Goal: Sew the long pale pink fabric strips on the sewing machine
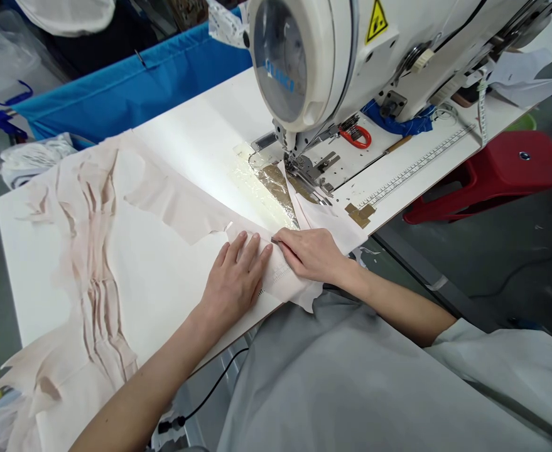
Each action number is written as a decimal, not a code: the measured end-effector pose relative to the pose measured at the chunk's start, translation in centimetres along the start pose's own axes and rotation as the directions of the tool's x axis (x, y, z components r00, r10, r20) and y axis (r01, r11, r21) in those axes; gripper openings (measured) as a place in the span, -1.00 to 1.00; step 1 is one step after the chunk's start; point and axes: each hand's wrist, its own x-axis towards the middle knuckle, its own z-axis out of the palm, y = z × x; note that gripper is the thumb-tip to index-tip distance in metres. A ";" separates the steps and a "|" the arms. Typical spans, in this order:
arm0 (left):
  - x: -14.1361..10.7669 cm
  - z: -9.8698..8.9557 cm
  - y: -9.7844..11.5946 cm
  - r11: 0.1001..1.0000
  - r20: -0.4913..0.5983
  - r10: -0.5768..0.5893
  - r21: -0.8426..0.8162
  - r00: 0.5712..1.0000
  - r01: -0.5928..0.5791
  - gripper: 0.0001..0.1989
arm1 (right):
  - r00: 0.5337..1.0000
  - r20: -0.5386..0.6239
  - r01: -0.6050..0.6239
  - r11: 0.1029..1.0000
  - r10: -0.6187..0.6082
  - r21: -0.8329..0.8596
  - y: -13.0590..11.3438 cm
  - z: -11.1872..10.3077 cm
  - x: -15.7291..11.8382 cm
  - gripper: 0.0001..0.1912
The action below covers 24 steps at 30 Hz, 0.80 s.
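Pale pink fabric (186,210) runs across the white table up to the sewing machine (304,63), with one part beside the needle area. My left hand (235,273) lies flat on the fabric near the front edge, fingers spread. Just right of it, my right hand (311,251) is closed round a small dark metal tool (274,240), whose tip shows over the fabric. Gathered pink fabric (99,251) with several folds lies on the left part of the table.
Red-handled scissors (363,137) lie behind the needle area. A printed ruler scale (419,164) runs along the table's right side, with a red stool (502,172) beyond. A blue cloth bin (139,85) borders the table's far edge.
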 end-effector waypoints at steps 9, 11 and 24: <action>0.0 0.0 -0.2 1.000 -0.002 -0.001 0.010 1.000 0.001 -0.55 | 0.997 -0.003 0.080 0.995 -0.081 -0.052 0.3 0.3 0.0 -0.75; 0.0 -0.1 -0.2 1.000 0.011 0.004 0.017 1.000 -0.004 -0.54 | 0.993 0.012 0.116 0.991 -0.115 -0.060 0.6 -0.1 -0.5 -0.76; -0.2 -1.4 -3.1 0.993 0.117 -0.120 0.016 0.986 0.119 -0.54 | 0.991 0.134 0.035 0.992 -0.019 -0.118 -0.3 -1.3 1.2 -0.77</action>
